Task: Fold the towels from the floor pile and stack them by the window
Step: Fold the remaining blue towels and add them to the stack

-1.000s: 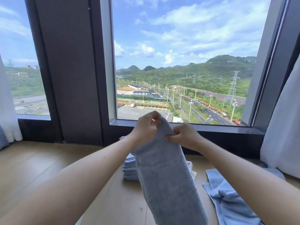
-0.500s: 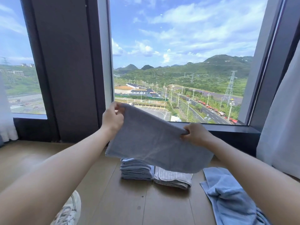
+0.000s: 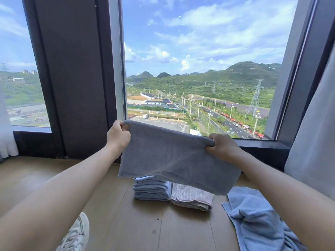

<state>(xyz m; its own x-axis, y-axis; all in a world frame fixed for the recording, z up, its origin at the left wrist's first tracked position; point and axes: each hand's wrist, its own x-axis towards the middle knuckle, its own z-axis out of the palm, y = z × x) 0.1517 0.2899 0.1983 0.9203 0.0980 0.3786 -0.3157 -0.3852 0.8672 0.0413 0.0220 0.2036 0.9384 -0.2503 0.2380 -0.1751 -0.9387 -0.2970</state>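
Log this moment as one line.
step: folding | left hand: grips grey towel corner | right hand: grips other corner | stack: by window | blue towel: loose on floor

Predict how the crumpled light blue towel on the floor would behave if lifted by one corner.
Probably floppy: the crumpled light blue towel lies in soft folds on the wooden floor. It would likely drape, as the grey terry towel hangs limp from the left hand and right hand. Its fuzzy surface suggests it won't slip easily.

Both hands (image 3: 118,135) (image 3: 222,146) hold a grey towel (image 3: 174,158) above folded stacks (image 3: 151,189).
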